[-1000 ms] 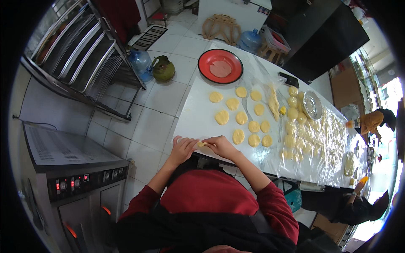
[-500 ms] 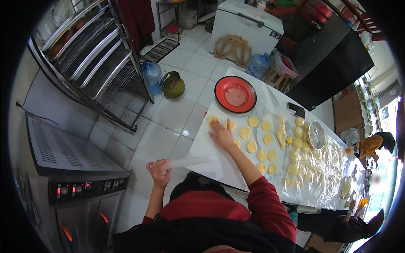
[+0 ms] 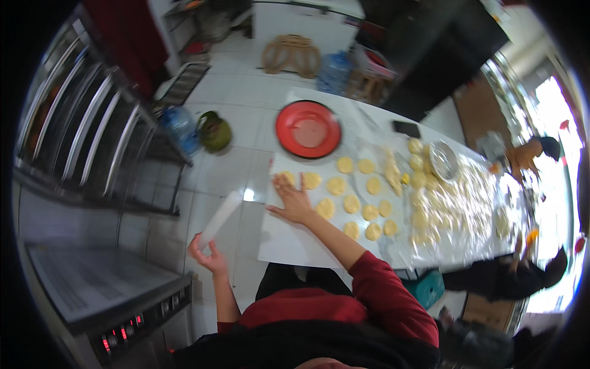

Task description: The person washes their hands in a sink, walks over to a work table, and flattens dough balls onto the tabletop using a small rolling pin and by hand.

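Observation:
A long white rolling pin (image 3: pixel 222 216) points up and away from my left hand (image 3: pixel 210 257), whose fingers are wrapped round its lower end, beyond the table's left edge. My right hand (image 3: pixel 292 200) rests with fingers spread at the left end of the white table (image 3: pixel 289 245), palm down. Its fingertips touch or cover part of a flattened dough round (image 3: pixel 285 178). Just beyond its outer fingers lies another dough round (image 3: pixel 311 181). Several more flat yellow rounds, such as one dough round (image 3: pixel 336 186), lie in loose rows to the right.
A red dish (image 3: pixel 308 130) with pinkish contents stands at the far left of the table. Further right are a dough strip (image 3: pixel 391 172), a metal bowl (image 3: pixel 443 160) and plastic-covered dough (image 3: pixel 455 209). A tray rack (image 3: pixel 92 123) and oven (image 3: pixel 104 277) stand left. Other people are at the right.
My left hand has swung the rolling pin from over the table's edge to upright, left of the table. My right hand stays over the nearest rounds. The view has shifted.

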